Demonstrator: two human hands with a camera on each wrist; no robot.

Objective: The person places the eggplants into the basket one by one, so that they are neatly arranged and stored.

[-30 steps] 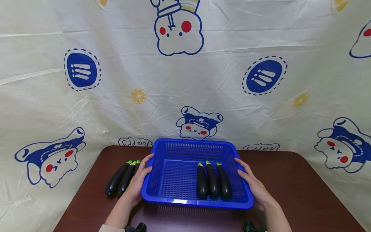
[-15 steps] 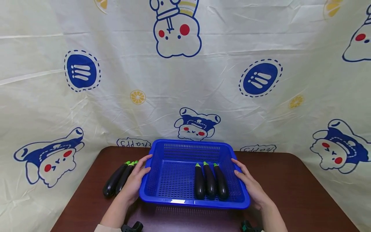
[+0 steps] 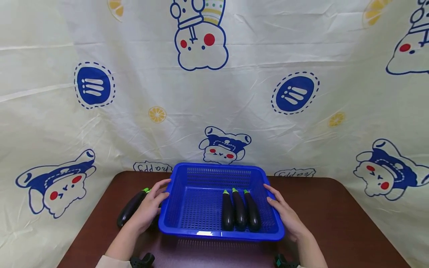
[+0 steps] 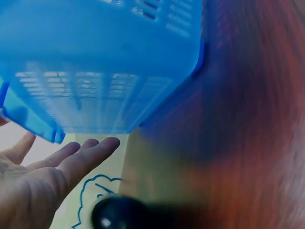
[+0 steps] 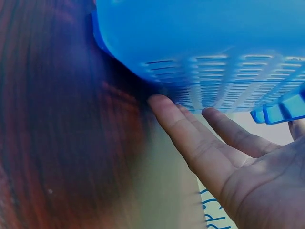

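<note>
A blue plastic basket [image 3: 219,235] sits on the table between my hands. Three dark eggplants [image 3: 240,214] with green tips lie side by side in its right half. My left hand [image 3: 147,210] is at the left side, fingertips right by the rim; in the left wrist view its fingers [image 4: 90,157] stretch out straight under the rim. At the opposite side my right hand [image 3: 289,217] has its fingertips at the rim, and the right wrist view shows straight fingers [image 5: 190,143] along the slotted wall. Left of the basket lies another eggplant [image 3: 130,210]; those beside it are mostly hidden behind my left hand.
The dark brown table [image 3: 335,223] has rounded far corners. Behind it hangs a pale cloth [image 3: 261,93] printed with cartoon figures and orange slices. Black devices [image 3: 142,260] are worn at both wrists.
My left hand has shifted slightly left, and it now covers more of the eggplants beside the basket. The whole head view has drifted a little; basket and right hand keep their places together.
</note>
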